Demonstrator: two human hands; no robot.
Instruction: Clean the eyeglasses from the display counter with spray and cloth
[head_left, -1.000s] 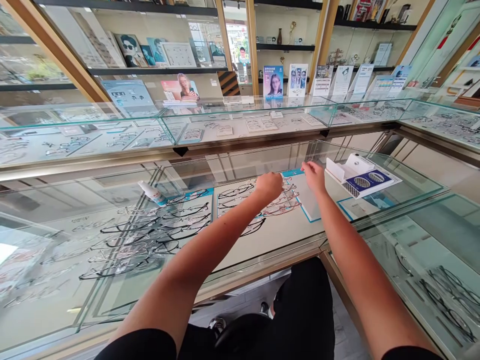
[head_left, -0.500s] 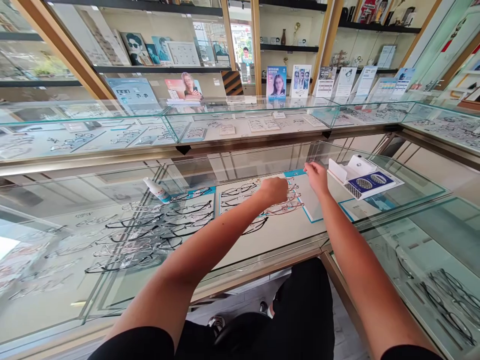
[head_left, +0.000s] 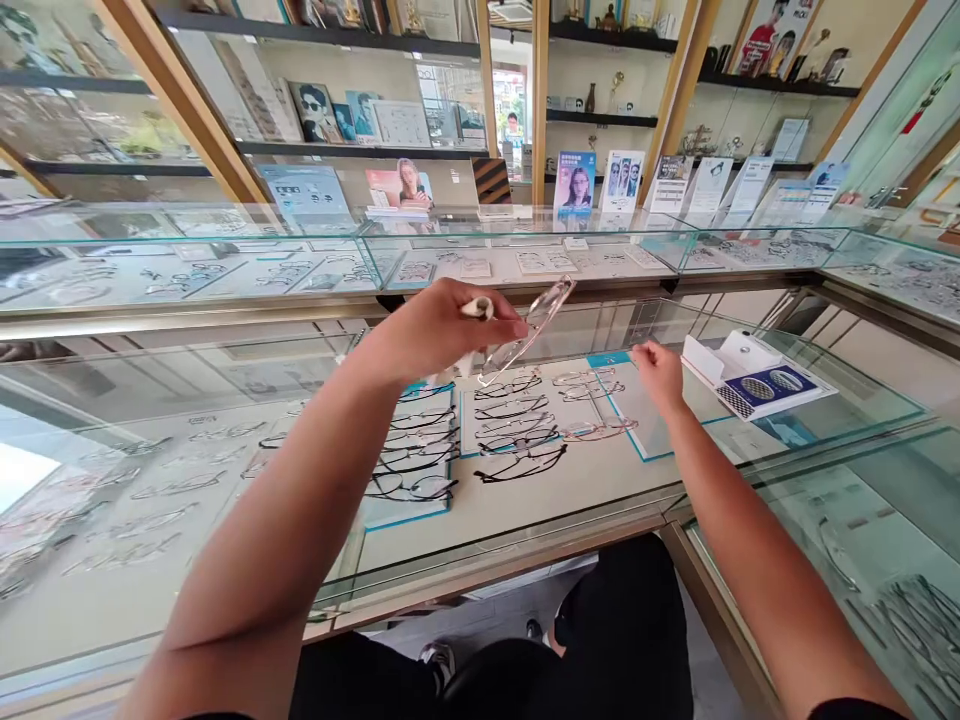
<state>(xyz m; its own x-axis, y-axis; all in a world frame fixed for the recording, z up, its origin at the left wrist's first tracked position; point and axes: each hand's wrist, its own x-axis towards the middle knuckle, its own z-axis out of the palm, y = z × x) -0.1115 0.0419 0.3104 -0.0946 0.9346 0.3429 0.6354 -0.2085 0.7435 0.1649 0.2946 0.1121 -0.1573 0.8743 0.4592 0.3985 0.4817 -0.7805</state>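
Since the left hand [head_left: 435, 330] holds glasses [head_left: 549, 304] by one end, they could slip; any grip by the right hand [head_left: 663, 376] is unclear.

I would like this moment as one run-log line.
left hand: light-framed glasses, pale item, raised | right hand: curled near blue-edged panel, contents unclear | dark-framed glasses: rows on counter

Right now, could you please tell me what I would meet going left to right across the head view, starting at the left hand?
Left hand, raised glasses, right hand, white box.
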